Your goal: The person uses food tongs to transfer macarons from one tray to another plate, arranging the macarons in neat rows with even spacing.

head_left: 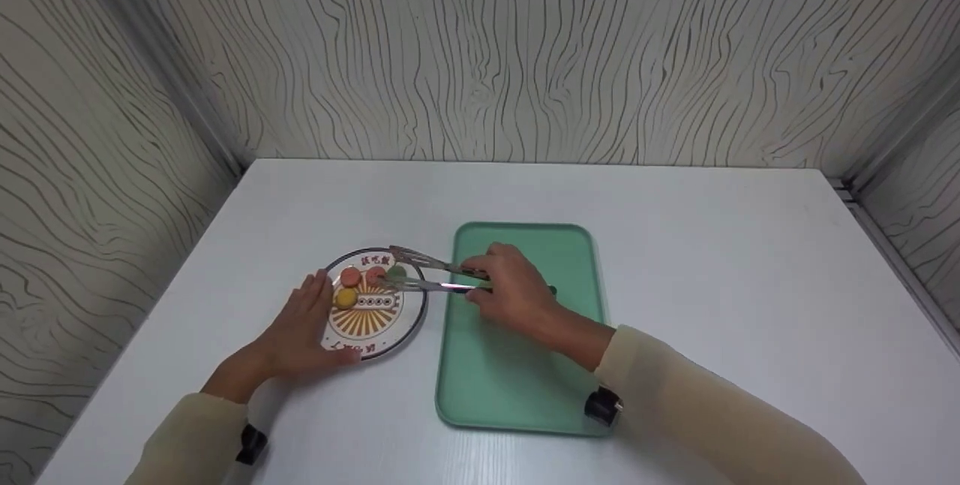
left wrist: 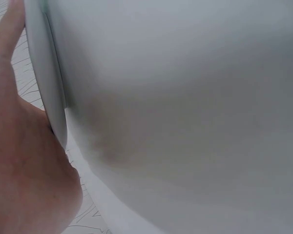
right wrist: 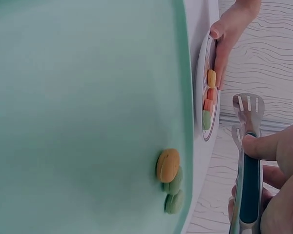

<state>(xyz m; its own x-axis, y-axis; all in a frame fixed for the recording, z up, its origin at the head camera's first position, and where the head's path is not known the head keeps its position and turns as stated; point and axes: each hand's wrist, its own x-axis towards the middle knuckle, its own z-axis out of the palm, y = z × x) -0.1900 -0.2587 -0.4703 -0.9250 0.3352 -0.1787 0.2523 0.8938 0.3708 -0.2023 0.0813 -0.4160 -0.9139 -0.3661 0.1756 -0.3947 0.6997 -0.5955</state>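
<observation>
White surface (head_left: 712,245), wood-grain-patterned walls (head_left: 480,57). Green rounded-corner tray (head_left: 510,372); round printed plate (head_left: 405,322) (domed macarons (head_left: 346,298) aboard). Right hand (head_left: 517,291): fingers clamped on metal tongs (right wrist: 251,190). Left hand (head_left: 298,338): fingers extended along plate rim.

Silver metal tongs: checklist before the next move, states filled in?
1. Right hand holding silver metal tongs with dark teal grips: ok.
2. Tongs spread, nothing clamped: ok.
3. Left hand touching rim of round white printed plate: ok.
4. On plate: two round pink macarons, yellow macaron, green macaron: ok.
5. Tongs touching any macaron: cannot tell.
6. Bare space on green rectangular tray: ok, beside orange macaron and two pale green macarons.
</observation>
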